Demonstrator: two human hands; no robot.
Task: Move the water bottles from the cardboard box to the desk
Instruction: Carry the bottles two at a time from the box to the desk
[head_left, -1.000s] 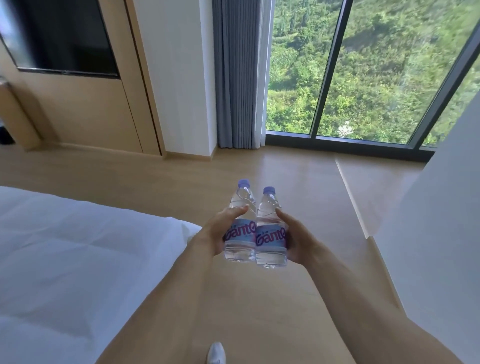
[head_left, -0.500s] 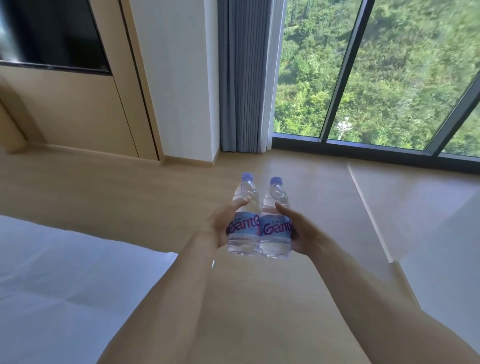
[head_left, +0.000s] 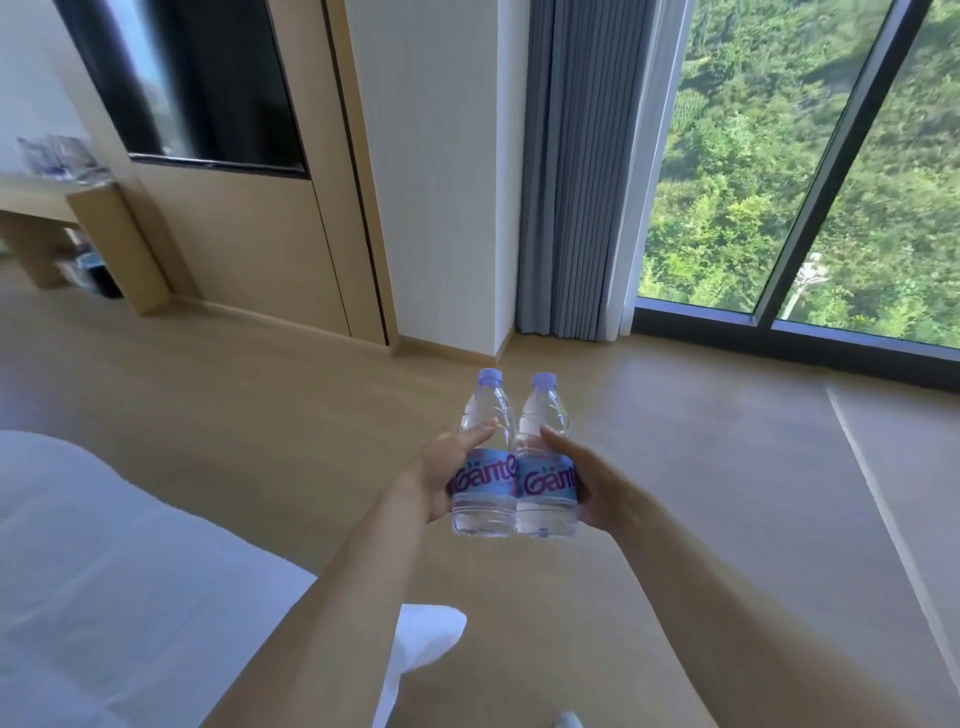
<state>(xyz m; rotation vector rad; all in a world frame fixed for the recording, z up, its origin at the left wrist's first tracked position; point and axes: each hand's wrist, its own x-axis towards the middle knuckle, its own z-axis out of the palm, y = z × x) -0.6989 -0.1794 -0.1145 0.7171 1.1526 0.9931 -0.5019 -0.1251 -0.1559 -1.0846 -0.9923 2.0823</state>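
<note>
Two clear water bottles with lilac caps and blue labels stand upright side by side in front of me, above the wooden floor. My left hand (head_left: 441, 470) grips the left bottle (head_left: 484, 512) from its left side. My right hand (head_left: 589, 483) grips the right bottle (head_left: 546, 512) from its right side. The two bottles touch each other. The wooden desk (head_left: 31, 195) is at the far left, with several blurred bottles (head_left: 57, 156) on its top. The cardboard box is out of view.
A white bed (head_left: 104, 571) fills the lower left. A wall-mounted TV (head_left: 208, 83) hangs above a wood panel, next to a white pillar (head_left: 441, 182) and grey curtain (head_left: 576, 171). Large windows (head_left: 753, 156) are at the right. Open wooden floor (head_left: 260, 395) leads to the desk.
The view has swung left, bringing the desk into sight at the far left. Both hands still hold the two bottles together in front of me.
</note>
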